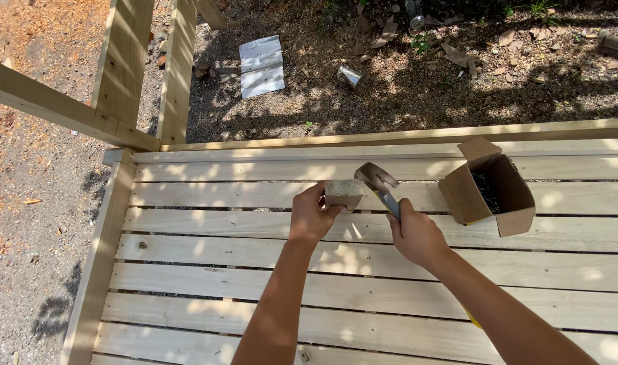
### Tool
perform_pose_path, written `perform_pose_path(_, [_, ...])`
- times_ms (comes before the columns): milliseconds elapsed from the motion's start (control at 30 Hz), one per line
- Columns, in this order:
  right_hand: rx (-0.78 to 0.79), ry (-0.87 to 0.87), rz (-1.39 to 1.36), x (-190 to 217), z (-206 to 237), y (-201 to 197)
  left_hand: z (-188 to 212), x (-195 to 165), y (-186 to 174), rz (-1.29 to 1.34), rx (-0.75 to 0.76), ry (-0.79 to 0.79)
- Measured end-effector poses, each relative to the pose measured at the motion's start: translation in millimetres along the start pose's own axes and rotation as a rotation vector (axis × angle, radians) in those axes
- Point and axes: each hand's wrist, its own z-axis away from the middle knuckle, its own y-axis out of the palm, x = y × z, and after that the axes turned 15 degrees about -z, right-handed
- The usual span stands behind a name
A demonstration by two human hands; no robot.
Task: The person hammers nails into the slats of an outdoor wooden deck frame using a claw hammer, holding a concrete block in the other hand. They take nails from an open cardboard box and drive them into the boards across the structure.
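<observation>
Out in dappled sunlight, a deck of pale wooden boards (pixel 363 270) fills the lower view, with bare dirt and leaf litter beyond its far edge. On the far left, angled timber posts (pixel 123 61) rise from the deck's corner. Past them, on the ground, lies a folded sheet of shiny metal (pixel 262 65), and a little to its right a small tin can (pixel 349 76) on its side.

Now to the action: the left forearm reaches up from the bottom edge, and the left hand (pixel 310 216) is curled around the near end of a small wooden block (pixel 343 193), fingers wrapped tight, holding it down on the boards near the middle of the deck. Just beside it, the right arm comes in on a diagonal from the lower right, and the right hand (pixel 416 235) is clenched on the blue handle of a hammer (pixel 380 184), its head up against the block's right side.

Over to the right, an open cardboard box (pixel 488 192) lies tipped on the boards, dark fasteners visible inside.
</observation>
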Motion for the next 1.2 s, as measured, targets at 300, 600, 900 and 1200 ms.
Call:
perform_pose_path(300, [0.004, -0.002, 0.017, -10, -3, 6, 9, -53, 16, 0.012, -0.340, -0.216])
perform_pose_path(600, [-0.002, -0.035, 0.009, -15, 4, 1, -7, -15, 11, 0.347, -0.428, -0.166])
perform_pose_path(900, [0.079, 0.057, 0.018, -22, 8, -2, -11, 67, -67, 0.890, -0.278, -0.496])
perform_pose_path(1200, [0.091, 0.067, -0.006, -30, 6, -1, -21, 78, -77, 1.024, -0.236, -0.617])
